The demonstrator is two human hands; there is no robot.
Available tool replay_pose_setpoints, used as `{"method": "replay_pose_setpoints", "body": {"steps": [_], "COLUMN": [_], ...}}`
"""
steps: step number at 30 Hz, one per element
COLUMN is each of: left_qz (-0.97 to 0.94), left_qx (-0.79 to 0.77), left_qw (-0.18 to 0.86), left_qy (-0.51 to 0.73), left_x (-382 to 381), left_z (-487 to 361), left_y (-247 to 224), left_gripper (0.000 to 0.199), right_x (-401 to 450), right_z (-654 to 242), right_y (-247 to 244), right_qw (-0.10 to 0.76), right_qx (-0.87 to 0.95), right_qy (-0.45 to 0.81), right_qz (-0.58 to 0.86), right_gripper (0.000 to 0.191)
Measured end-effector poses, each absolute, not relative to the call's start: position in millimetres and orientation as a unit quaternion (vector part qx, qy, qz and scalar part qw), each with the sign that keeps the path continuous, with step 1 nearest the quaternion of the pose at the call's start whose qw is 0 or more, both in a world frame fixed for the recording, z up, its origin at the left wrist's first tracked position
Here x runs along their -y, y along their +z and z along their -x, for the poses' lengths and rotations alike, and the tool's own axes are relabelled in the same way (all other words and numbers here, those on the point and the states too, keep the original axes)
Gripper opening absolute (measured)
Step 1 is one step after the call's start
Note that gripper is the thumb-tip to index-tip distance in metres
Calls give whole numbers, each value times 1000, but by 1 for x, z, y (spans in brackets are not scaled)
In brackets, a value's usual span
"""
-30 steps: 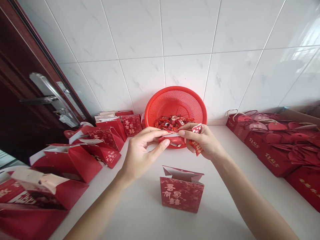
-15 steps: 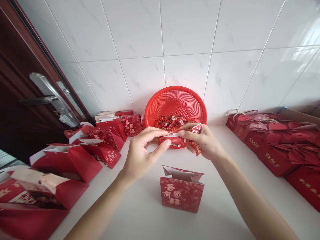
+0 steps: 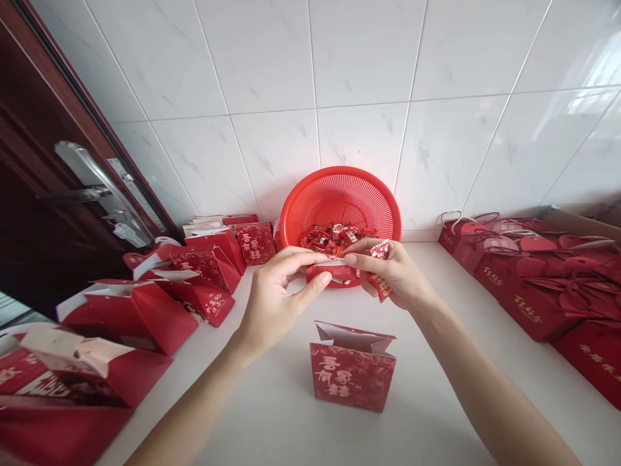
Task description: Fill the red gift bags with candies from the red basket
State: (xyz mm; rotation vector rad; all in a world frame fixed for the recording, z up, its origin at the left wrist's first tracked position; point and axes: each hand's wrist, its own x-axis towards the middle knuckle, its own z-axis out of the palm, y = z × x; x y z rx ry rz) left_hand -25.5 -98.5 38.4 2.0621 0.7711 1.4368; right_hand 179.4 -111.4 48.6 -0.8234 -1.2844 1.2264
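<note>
In front of the basket, my left hand point(image 3: 276, 291) and my right hand point(image 3: 395, 268) meet over a shiny red packet point(image 3: 334, 273) with a pale upper edge. My left thumb and fingers pinch its left side, while the right thumb and forefinger touch its upper right. Tucked in my right hand is also a red wrapped candy point(image 3: 379, 286) with white print. Behind the fingers, the red plastic basket point(image 3: 340, 178) leans toward me with several wrapped candies point(image 3: 334, 236) inside. Nearer to me, a red paper gift bag point(image 3: 353, 377) stands upright, its top open.
Several open red gift bags point(image 3: 140, 317) line the left side of the white table point(image 3: 272, 414). At the right stand rows of red boxes point(image 3: 526, 310) with cord handles. A tiled wall point(image 3: 272, 58) closes the back, and a dark door point(image 3: 43, 123) is at the left.
The red packet between my hands has tilted slightly. Both hands stay almost where they were, and the gift bag has not moved.
</note>
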Motion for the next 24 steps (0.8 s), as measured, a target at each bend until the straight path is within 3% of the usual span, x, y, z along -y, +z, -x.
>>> {"method": "replay_pose_setpoints", "body": {"steps": [24], "left_qz": [-767], "left_qx": [-262], "left_qw": [239], "left_qy": [534], "left_x": [99], "left_z": [26], "left_y": [43], "left_gripper": [15], "right_x": [111], "right_z": [-181], "right_y": [50], "right_qw": [528], "right_qx": [536], "right_qy": [555], "right_qz": [355], "right_gripper": [38]}}
